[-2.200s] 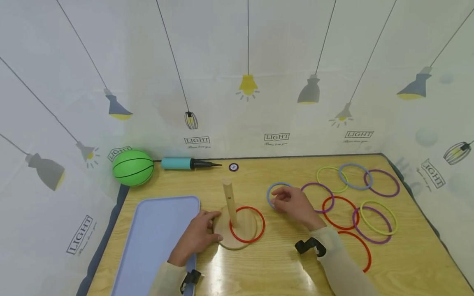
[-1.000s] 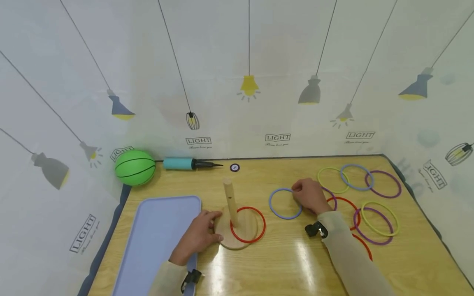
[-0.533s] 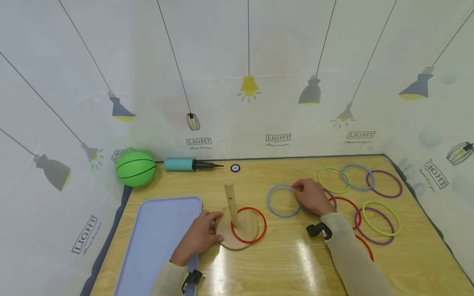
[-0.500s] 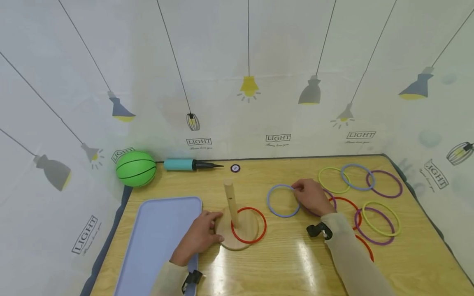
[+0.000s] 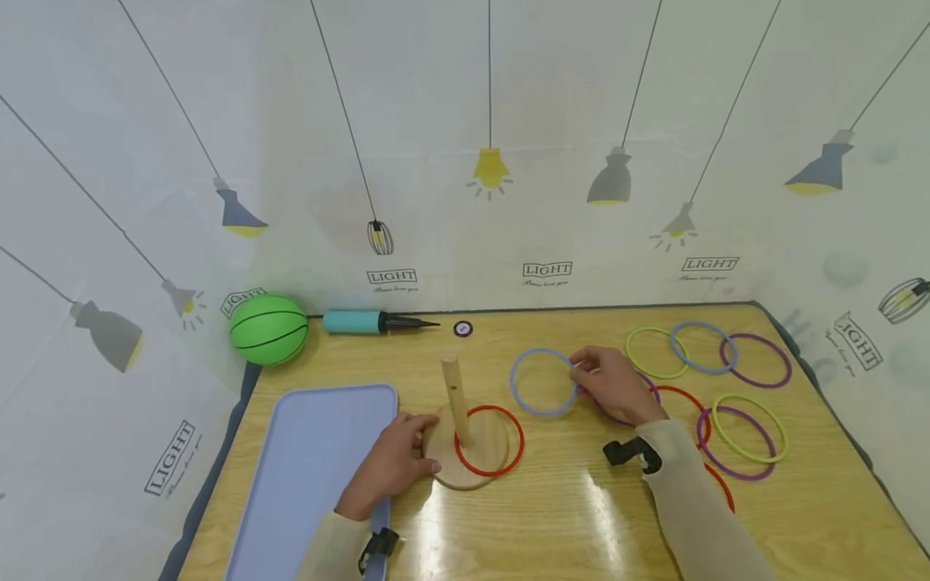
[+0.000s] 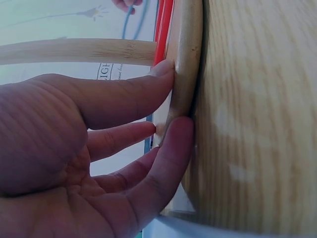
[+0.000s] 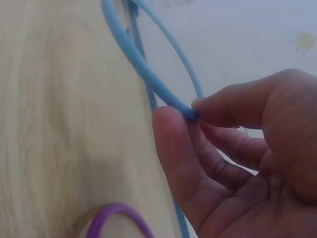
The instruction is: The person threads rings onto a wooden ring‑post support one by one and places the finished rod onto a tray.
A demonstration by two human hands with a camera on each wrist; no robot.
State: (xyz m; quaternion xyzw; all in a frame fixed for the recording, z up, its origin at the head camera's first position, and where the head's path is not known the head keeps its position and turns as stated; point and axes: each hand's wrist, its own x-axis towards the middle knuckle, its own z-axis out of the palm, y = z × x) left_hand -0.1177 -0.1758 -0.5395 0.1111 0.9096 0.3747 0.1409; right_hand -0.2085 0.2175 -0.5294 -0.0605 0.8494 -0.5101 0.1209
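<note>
My left hand (image 5: pixel 388 464) holds the near-left rim of a round wooden base (image 5: pixel 445 464), its fingertips and thumb spread along the edge. From that base rises an upright wooden peg (image 5: pixel 454 395). A red ring (image 5: pixel 522 442) lies round the peg on the base, reaching past its right side. My right hand (image 5: pixel 617 386) pinches a light blue ring (image 5: pixel 512 383) by its right side, between thumb and fingers. In the right wrist view the blue ring (image 7: pixel 148 77) is tilted and raised off the table. A purple ring (image 7: pixel 119 208) lies below that hand.
Several rings, such as a yellow ring (image 5: pixel 785 440) and a red ring (image 5: pixel 721 484), lie overlapping at the right. A lilac tray (image 5: pixel 320 460) is at the left. Along the back sit a green ball (image 5: pixel 269 329), a teal hand pump (image 5: pixel 353 322) and a small dark disc (image 5: pixel 462 328).
The right hand first hovered over the blue ring, then took its right side. Since half a second ago the ring has risen and shifted slightly left. The left hand keeps its place.
</note>
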